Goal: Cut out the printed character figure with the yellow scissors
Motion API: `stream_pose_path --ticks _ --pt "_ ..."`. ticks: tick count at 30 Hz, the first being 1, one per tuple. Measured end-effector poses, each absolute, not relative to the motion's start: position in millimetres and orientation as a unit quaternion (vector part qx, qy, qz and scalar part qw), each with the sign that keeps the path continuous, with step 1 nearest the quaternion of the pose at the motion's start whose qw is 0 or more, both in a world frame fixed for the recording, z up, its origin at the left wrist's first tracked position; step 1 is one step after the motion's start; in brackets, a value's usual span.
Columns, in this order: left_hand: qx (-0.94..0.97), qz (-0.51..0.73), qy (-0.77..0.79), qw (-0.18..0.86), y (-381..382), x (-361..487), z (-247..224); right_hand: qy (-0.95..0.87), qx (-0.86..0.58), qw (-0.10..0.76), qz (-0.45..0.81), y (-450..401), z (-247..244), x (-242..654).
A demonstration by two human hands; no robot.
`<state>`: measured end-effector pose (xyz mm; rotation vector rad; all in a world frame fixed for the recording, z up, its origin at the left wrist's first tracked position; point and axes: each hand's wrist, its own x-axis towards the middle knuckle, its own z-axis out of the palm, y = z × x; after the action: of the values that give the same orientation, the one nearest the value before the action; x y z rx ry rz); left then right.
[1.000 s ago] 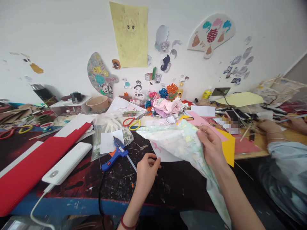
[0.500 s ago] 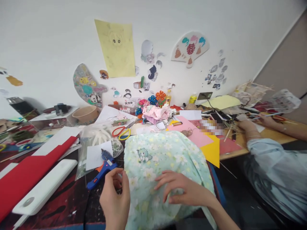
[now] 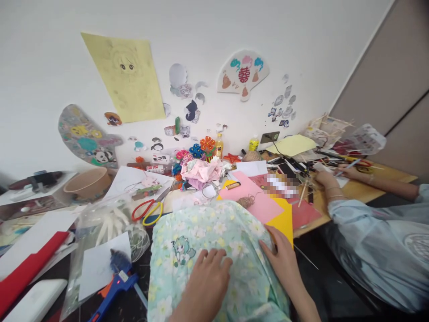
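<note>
A mint-green cloth piece with a white and yellow flower print (image 3: 214, 228) lies in front of me, its upper edge rounded. A small green-haired cartoon figure (image 3: 182, 251) is on its left part. My left hand (image 3: 209, 279) rests on the middle of the cloth, fingers slightly bent and apart, with nothing in it. My right hand (image 3: 283, 259) is at the cloth's right edge, thumb and fingers apart against the fabric. A blue hot glue gun (image 3: 120, 281) lies to the left on a white paper sheet (image 3: 95, 268).
Red-and-yellow-handled scissors (image 3: 149, 212) lie behind the cloth. Pink paper (image 3: 251, 197) and yellow paper (image 3: 284, 219) are at the back right. A clear plastic bag (image 3: 97, 223) and a brown bowl (image 3: 87, 184) are on the left. At right, a co-worker's hands (image 3: 328, 183) work at the table.
My view has shifted left-to-right, so things appear further left. My left hand has moved from beside the glue gun onto the cloth; my right hand has moved to its right edge.
</note>
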<state>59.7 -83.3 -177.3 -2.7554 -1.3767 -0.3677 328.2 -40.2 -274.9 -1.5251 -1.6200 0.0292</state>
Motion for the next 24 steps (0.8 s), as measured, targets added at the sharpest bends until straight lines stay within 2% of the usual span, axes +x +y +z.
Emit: stream_pose_path --ticks 4,8,12,15,19,24 --pt "-0.905 -0.107 -0.411 0.009 -60 90 -177 -0.657 -0.615 0.435 0.008 -37 -270 322" --pt "-0.923 -0.111 -0.367 0.026 -38 102 -191 -0.648 -0.637 0.418 -0.010 5 -236 342" --pt "-0.926 -0.147 -0.342 0.059 -26 105 -209 -0.695 -0.630 0.346 0.007 112 -190 364" --pt "-0.911 -0.195 -0.351 0.091 -21 108 -223 -0.765 -0.583 0.270 0.042 209 -174 354" --pt "-0.883 -0.271 -0.353 0.146 -14 112 -248 -0.814 -0.545 0.191 0.056 298 -186 326" --pt "-0.849 -0.329 -0.360 0.204 -7 122 -278 -0.832 -0.537 0.135 0.036 334 -217 322"
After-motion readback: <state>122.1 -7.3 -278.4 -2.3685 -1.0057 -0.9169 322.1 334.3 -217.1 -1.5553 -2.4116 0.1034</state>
